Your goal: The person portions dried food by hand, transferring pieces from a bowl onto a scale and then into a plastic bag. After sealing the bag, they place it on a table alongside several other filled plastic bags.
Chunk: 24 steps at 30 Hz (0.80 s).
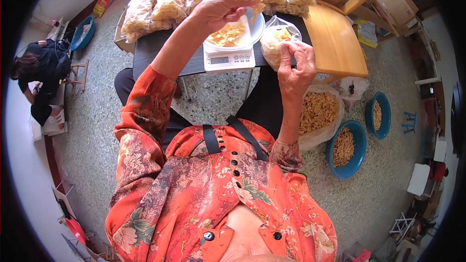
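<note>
My left hand [225, 7] pinches a few thin yellowish dried pieces [258, 7], held above a white bowl [258, 28] on the digital scale [230, 61]. More of the same pieces [228, 34] lie in the bowl. To the right of the scale, a clear plastic bag [272, 51] stands open, partly filled with dried pieces. The fingers of my right hand [297, 65] are closed at the near rim of this bag and appear to grip its edge. The scale's display is too small to read.
Filled clear bags [170, 2] are piled along the far side of the dark table [150, 51]. A wooden chair [335, 39] stands at the right. On the floor sit a big open sack [318, 111] of dried pieces and blue basins [347, 150]. Another person [46, 65] sits far left.
</note>
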### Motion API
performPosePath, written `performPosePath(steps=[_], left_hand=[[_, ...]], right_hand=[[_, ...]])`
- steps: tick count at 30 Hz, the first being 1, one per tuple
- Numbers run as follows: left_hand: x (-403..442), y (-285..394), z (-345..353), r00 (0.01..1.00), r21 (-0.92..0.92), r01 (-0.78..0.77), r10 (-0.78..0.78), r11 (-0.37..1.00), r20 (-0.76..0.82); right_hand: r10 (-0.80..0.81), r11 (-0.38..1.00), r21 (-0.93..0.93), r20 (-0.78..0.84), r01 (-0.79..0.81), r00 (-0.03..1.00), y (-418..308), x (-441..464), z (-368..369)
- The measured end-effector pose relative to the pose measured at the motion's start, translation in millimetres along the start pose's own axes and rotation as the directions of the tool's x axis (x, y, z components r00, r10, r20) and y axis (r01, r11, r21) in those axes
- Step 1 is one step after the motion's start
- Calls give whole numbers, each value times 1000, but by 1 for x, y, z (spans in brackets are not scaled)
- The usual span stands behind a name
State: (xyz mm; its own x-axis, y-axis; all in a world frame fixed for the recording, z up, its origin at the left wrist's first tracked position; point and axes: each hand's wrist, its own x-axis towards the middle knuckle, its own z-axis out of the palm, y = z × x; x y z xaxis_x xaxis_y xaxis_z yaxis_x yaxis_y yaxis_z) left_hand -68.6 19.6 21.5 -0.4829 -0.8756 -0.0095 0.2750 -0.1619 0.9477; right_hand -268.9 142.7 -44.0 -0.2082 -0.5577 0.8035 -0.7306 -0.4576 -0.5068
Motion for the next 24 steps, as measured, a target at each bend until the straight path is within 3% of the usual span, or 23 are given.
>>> performPosePath(steps=[3,5,6,7,9,11,13,18,20,24], left_hand=[[3,-8,28,988,-18,-130,131,991,76],[2,-13,43,977,119,-208,200,971,80],[0,-16,49,965,272,-263,253,925,73],[-2,-17,55,955,419,-288,289,861,62],[0,-21,54,875,704,-453,422,546,236],[0,-25,55,887,766,-422,397,484,238],[-1,-26,56,850,837,-472,395,277,348],[4,-28,64,847,851,-487,343,196,406],[5,-28,68,797,846,-511,450,150,402],[6,-22,65,802,813,-521,476,261,361]], right_hand=[[25,999,31,0,-25,1000,-3,0,0],[27,999,46,8,-27,1000,-2,0,1],[27,999,45,7,-28,1000,-3,0,0],[38,999,38,8,-38,999,-3,0,-1],[53,998,29,7,-53,999,-2,-1,-2],[22,999,24,-3,-22,1000,0,-1,-2],[20,999,30,-6,-20,1000,0,-2,-1],[23,999,42,-22,-22,999,-1,-2,0],[10,999,46,-17,-10,1000,2,-2,1],[20,999,33,-15,-20,1000,3,-2,-3]])
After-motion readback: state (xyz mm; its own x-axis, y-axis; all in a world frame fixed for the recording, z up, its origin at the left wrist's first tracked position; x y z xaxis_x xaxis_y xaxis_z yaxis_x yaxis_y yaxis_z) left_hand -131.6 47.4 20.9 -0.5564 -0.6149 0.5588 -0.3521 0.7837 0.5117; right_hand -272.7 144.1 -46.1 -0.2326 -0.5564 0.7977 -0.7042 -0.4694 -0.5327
